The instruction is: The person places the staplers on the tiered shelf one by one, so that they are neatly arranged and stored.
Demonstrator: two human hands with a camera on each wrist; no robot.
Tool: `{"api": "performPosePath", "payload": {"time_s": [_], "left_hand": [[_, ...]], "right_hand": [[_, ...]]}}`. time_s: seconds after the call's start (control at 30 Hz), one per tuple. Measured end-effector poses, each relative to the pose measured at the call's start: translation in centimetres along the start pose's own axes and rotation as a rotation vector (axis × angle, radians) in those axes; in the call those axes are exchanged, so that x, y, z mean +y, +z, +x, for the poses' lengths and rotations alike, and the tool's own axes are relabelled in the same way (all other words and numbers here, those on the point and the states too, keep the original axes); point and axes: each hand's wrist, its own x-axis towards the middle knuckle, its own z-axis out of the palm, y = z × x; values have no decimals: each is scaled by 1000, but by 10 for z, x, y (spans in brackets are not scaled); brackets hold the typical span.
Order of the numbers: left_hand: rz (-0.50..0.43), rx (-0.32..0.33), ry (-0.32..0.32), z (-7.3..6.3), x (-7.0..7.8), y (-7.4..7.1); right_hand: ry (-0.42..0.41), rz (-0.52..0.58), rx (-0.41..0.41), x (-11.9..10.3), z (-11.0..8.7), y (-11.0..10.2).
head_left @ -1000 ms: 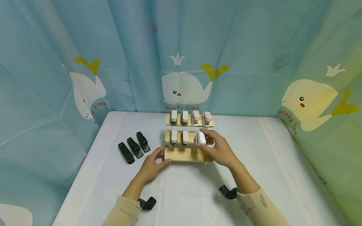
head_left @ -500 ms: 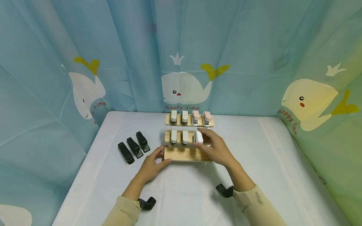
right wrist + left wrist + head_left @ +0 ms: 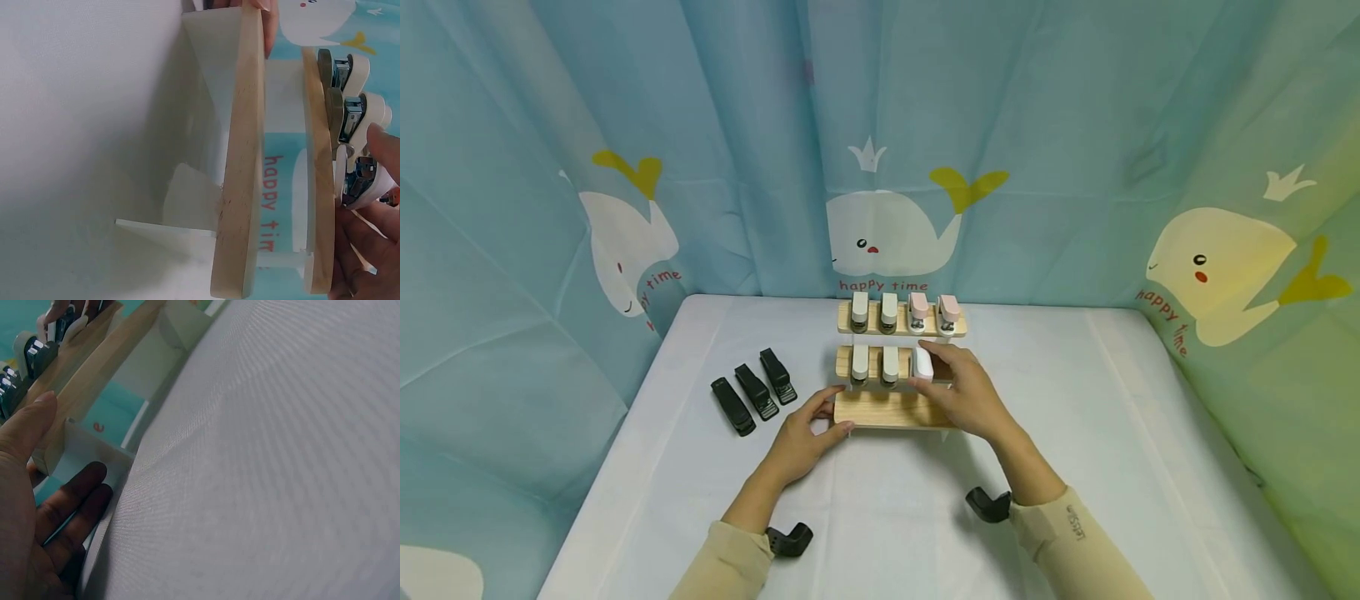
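On the top shelf (image 3: 874, 320), two pale staplers (image 3: 860, 308) and two pink staplers (image 3: 918, 307) stand in one row, and this level seems to me finished. At the middle shelf (image 3: 906, 362), the white stapler (image 3: 922, 364) is pinched between thumb and fingers of the right hand (image 3: 966, 400), beside two more pale staplers (whether its base rests fully on the wood, I cannot tell), while the left hand (image 3: 800, 439) grips the left end of the bottom shelf (image 3: 891, 410). Three black staplers (image 3: 756, 390) lie on the table (image 3: 1112, 433), well apart at the left, so probably these are what is left.

Whale-printed blue curtains (image 3: 1060, 108); white cloth-covered table (image 3: 1120, 417) below
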Motion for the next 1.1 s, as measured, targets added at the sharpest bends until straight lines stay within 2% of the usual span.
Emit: {"api": "performPosePath", "payload": {"time_s": [0.37,0.8,1.1], "left_hand": [[15,2,22,-1,0,0],[14,-4,5,0,1,0],[11,0,-13,1,0,0]], "right_hand": [[3,-36,10,1,1,5],[-34,-56,46,1,2,10],[-47,-113,59,2,3,11]]}}
